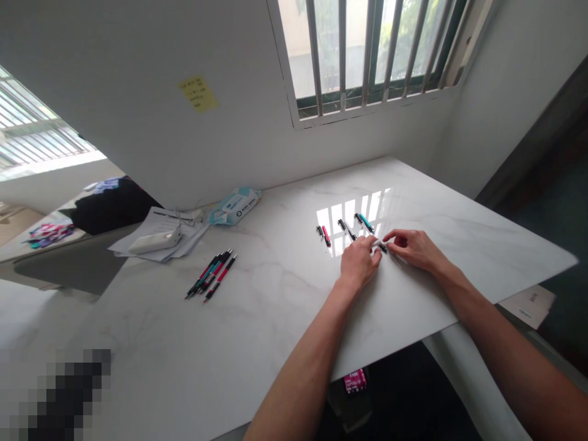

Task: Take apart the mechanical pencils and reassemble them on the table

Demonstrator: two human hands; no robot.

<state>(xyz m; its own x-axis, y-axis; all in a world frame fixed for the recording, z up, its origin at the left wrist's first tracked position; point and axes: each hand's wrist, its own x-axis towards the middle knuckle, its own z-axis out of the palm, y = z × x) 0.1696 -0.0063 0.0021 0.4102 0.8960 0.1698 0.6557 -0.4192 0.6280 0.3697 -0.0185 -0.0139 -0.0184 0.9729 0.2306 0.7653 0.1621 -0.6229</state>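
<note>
My left hand (361, 262) rests low over the marble-patterned table, its fingers bent and closed at a small dark pen part (383, 247). Just to the right, my right hand (416, 250) has thumb and forefinger pinched close together by the same part; what lies between those fingertips is too small to make out. Beyond the hands lie pen pieces: a black one with a clear section (346, 228), a teal piece (366, 222) beside a black one, and a red piece (326, 236) beside a short black one (319, 231).
Several assembled pens (215, 274), black with red or teal, lie to the left. Behind them are a wipes packet (236, 206), papers (184, 248) and a white device (155, 241). The table (275, 343) ends at a front edge near my forearms; a barred window is above.
</note>
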